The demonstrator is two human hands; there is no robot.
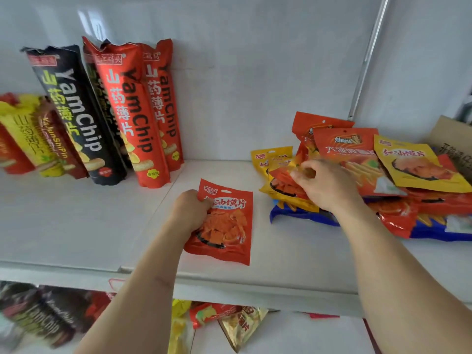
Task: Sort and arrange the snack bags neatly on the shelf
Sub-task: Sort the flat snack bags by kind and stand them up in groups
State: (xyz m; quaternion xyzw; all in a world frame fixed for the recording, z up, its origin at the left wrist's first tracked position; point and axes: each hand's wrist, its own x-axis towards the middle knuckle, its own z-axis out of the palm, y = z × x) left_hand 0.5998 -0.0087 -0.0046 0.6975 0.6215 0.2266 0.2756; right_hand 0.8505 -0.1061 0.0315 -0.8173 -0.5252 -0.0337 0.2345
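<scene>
- The heap of snack bags (383, 180) at far right runs past the frame edge; a cardboard box (452, 139) behind it is cut off.
- Right hand (324, 185) pinches a yellow bag (274, 159) at the heap's left edge.
- Left hand (190, 208) grips an orange bag (227, 226) lying flat on the white shelf (76, 226), centre-near.

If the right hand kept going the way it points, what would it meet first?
The right hand already has its fingers at the yellow snack bag on the pile; behind that, probably the shelf's back wall.

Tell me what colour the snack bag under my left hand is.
Orange-red, with white lettering; the head view shows the snack bag gripped by the left hand.
</scene>
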